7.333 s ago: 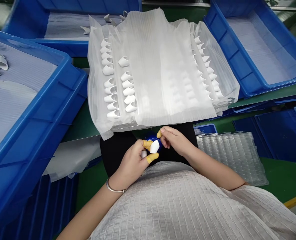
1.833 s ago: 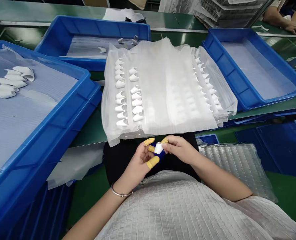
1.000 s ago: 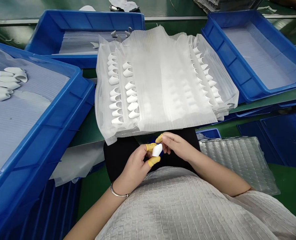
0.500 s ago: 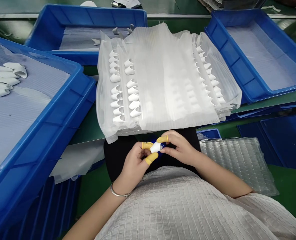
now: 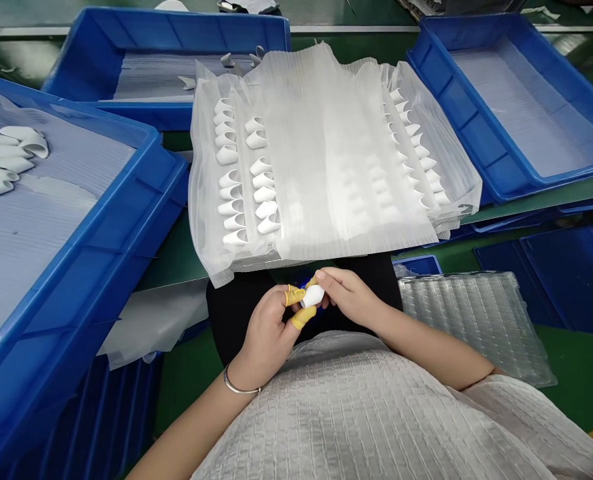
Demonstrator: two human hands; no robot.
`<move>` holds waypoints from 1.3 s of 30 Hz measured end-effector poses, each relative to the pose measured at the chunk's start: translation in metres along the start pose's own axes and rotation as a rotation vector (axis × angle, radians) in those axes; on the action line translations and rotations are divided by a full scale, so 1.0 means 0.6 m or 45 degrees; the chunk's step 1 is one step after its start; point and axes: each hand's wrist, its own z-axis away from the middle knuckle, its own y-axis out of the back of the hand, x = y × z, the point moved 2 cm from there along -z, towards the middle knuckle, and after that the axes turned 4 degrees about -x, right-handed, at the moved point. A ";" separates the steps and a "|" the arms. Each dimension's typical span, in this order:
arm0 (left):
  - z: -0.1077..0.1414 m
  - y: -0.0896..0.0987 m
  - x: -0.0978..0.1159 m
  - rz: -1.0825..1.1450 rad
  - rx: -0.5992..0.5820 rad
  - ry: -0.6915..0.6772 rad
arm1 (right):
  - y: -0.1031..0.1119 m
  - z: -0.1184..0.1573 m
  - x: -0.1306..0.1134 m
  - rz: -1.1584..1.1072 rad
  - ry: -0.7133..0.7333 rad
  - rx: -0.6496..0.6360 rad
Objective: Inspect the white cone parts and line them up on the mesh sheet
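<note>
Above my lap, a small white curved tube-like piece (image 5: 313,296) is pinched by both hands. My left hand (image 5: 276,323) grips its left side between a thumb and finger in yellow finger cots. My right hand (image 5: 349,293) closes on its right side, thumb on top and the other fingertips partly hidden behind it. Just beyond my hands lies a clear tray stack (image 5: 256,262) with rows of similar white pieces (image 5: 265,194). A translucent white sheet (image 5: 321,153) covers the tray's middle.
On the left, a blue bin (image 5: 141,173) holds several loose white pieces (image 5: 9,160) on a lined base. Other blue bins stand at the back left (image 5: 176,30) and right (image 5: 481,133). Lower right lies a clear ribbed tray (image 5: 476,327). A blue crate (image 5: 76,427) sits lower left.
The white piece has been turned, so its open end no longer faces right. My right thumb has moved up onto it, and the right fingers have gone behind.
</note>
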 end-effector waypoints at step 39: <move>0.002 -0.005 -0.005 0.321 -0.148 0.446 | 0.015 0.022 -0.010 0.311 0.094 0.008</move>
